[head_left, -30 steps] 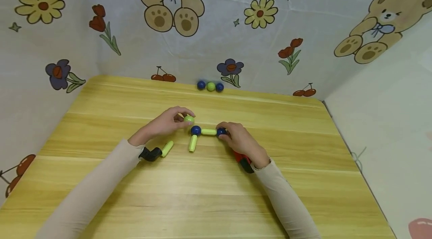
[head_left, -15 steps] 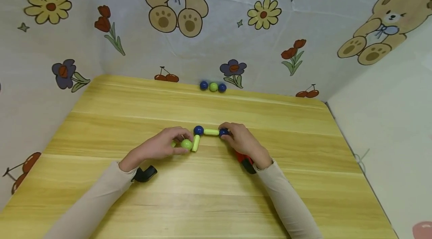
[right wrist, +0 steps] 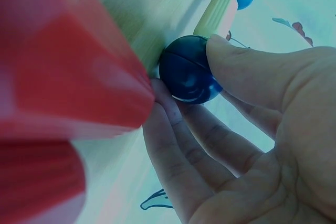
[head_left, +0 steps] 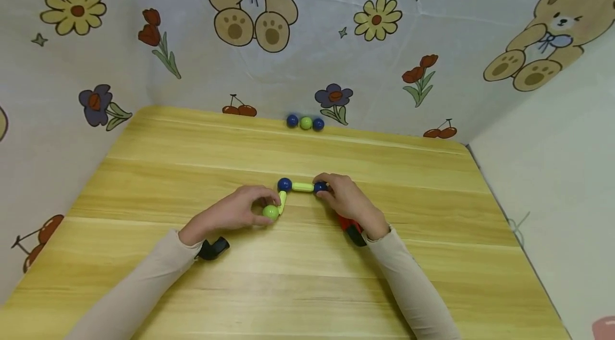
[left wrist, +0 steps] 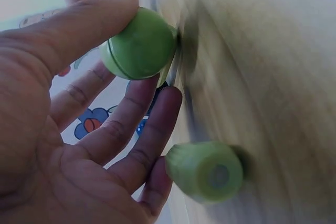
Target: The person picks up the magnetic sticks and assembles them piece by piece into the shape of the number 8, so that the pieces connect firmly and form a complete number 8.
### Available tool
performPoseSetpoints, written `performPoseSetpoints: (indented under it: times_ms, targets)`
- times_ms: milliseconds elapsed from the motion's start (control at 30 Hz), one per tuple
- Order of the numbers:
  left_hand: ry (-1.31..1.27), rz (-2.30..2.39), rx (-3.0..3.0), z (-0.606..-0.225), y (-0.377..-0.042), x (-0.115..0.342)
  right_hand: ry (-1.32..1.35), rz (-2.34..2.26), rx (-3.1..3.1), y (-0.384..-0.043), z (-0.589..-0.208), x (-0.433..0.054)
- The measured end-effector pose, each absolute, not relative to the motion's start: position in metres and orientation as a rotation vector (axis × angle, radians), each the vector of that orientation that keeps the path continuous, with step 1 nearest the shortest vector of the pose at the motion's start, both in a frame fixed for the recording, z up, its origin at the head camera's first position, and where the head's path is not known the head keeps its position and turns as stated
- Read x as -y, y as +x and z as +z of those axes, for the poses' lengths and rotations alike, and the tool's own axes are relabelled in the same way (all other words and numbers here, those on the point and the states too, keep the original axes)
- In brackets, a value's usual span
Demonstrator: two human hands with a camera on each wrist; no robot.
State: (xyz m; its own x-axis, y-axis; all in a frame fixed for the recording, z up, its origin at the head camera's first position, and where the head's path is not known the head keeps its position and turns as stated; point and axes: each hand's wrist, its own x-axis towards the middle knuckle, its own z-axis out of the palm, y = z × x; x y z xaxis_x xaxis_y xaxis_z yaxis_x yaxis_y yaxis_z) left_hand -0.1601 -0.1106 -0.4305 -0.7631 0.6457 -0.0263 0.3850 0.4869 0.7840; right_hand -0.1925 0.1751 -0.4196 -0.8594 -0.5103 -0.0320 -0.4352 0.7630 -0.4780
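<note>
My left hand pinches a glossy green ball between thumb and fingers. The ball sits right at the near end of a short yellow-green rod. That rod runs up to a dark blue ball, from which a second yellow-green rod reaches across to another blue ball. My right hand grips this right-hand blue ball with thumb and fingertips. Below my left fingers, in the left wrist view, a loose green rod lies on the wood; the hand hides it in the head view.
Two blue balls and a green ball line the back edge of the wooden table, against the printed cloth. Red pieces lie close beside my right hand. A black wrist mount shows under my left wrist.
My left hand has brought the green ball from beside the left blue ball down to the near rod's free end. My right hand stays on its blue ball.
</note>
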Motion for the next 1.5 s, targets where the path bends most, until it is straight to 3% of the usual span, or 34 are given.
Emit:
performPoseSetpoints:
  times_ms: [600,1500]
  targets:
    - [0.993,0.895,-2.541,-0.437,-0.152,0.106,-0.760,-0.696,-2.805,-0.192,-0.419,-0.175]
    - [0.943,0.811,-2.619,-0.441,-0.153,0.093,-0.775,-0.698,-2.800,-0.193,-0.419,-0.176]
